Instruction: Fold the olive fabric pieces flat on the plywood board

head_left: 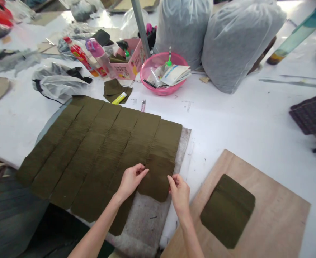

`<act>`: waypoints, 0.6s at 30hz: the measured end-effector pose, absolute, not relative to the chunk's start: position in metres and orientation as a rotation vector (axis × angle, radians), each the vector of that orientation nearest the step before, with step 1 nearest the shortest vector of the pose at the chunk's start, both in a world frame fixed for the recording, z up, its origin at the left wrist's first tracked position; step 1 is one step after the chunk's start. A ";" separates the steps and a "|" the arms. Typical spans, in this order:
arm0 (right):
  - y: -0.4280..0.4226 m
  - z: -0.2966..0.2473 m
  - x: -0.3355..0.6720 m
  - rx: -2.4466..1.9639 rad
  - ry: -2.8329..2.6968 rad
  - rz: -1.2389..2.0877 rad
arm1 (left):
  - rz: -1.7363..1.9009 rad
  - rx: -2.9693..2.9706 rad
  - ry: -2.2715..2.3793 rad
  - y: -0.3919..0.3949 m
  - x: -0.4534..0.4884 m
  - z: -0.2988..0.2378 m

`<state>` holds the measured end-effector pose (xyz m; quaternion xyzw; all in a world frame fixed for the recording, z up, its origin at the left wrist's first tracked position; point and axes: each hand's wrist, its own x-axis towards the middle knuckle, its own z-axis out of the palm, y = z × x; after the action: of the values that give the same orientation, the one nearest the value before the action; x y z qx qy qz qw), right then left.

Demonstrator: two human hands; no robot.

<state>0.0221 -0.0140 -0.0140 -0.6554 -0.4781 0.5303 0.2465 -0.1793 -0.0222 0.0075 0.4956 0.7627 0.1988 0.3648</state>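
Note:
An olive-brown fabric piece [156, 178] with clipped lower corners lies at the near end of the rightmost overlapping row. My left hand [131, 181] pinches its left edge between thumb and fingers. At the opposite edge, my right hand [179, 191] grips the same piece with thumb and fingertips. Rows of similar overlapping fabric pieces [93, 150] spread to the left on a grey padded board [149, 218]. Another olive fabric piece [229, 211] rests on a plywood board [284, 208] to the right of my right hand.
Beyond the rows are thread snips [143, 105], a yellow tube [119, 98] on fabric scraps and a pink basin [164, 91] holding papers. Bottles [79, 53], a pink box [131, 64] and stuffed white bags [235, 46] stand farther back. A metal pole [141, 27] rises behind the basin.

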 end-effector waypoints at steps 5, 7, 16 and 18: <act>-0.007 -0.009 0.019 -1.904 -1.461 1.321 | 0.452 1.337 1.999 -0.018 -0.181 0.003; -0.004 -0.008 0.018 -1.947 -1.511 1.287 | 0.447 1.330 2.019 -0.017 -0.181 0.002; 0.002 -0.013 0.015 -2.052 -1.686 1.122 | 0.386 1.335 2.066 -0.013 -0.184 -0.003; 0.002 -0.014 0.016 -2.049 -1.691 1.117 | 0.385 1.335 2.067 -0.013 -0.184 -0.004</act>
<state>0.0157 0.0017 -0.0139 -0.7049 -0.5819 0.3844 0.1292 -0.1845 -0.0129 -0.0037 0.5080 0.7862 0.1465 0.3199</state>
